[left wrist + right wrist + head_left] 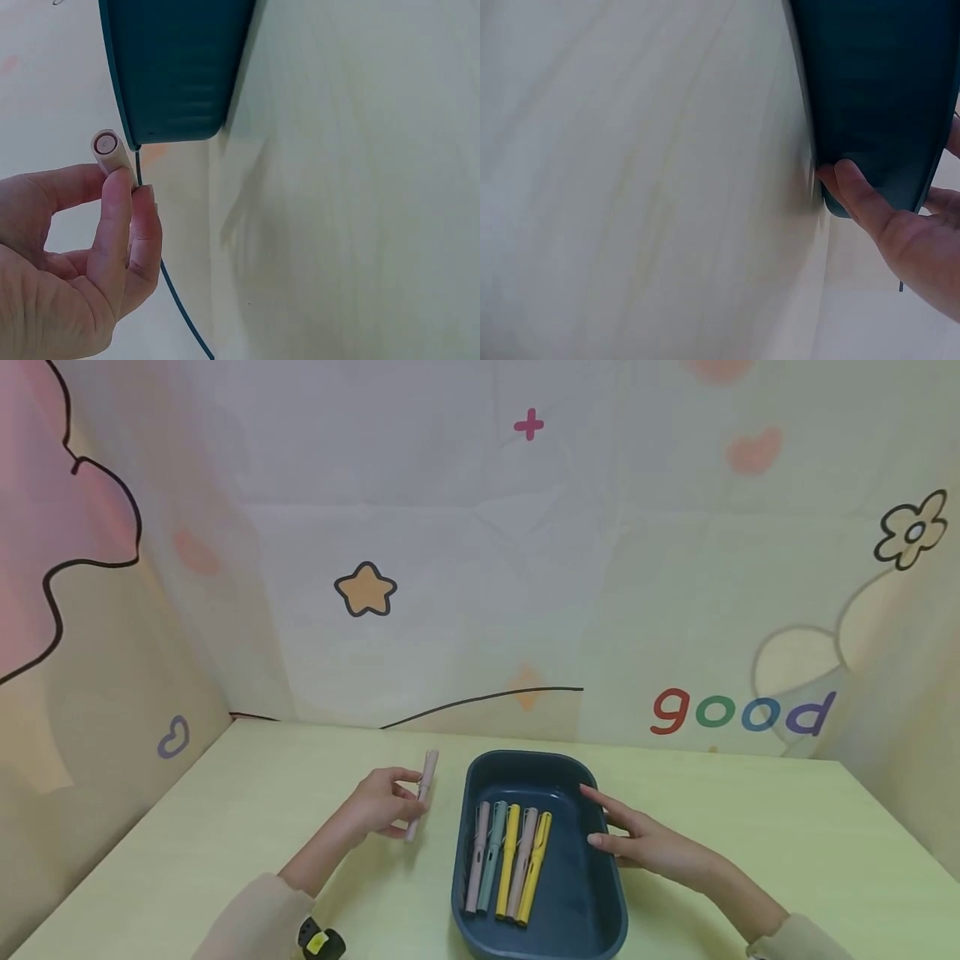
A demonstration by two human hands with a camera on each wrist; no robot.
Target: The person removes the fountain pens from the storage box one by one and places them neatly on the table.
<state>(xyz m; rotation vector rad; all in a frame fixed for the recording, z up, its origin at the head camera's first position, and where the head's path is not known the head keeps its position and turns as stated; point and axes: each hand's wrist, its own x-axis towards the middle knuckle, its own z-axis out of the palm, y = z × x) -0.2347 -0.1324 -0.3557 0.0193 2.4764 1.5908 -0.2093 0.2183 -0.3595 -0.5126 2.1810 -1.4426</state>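
My left hand (381,803) pinches a pale pink pen (429,770) between thumb and fingers, left of the dark blue tray (573,770). The pen is held above the table, tilted, and its round end faces the left wrist camera. Inside the tray lie several pens side by side: mauve ones, a green pen (492,857) and yellow ones such as this yellow pen (535,870). My right hand (652,843) grips the tray's right wall, with fingertips over the rim. In the right wrist view, other fingers (862,196) press on the wall's outside.
The tray stands on a pale yellow-green table (720,827). A printed backdrop (450,527) rises behind and at both sides. A black object with a yellow patch (322,938) shows beside the left sleeve (258,918).
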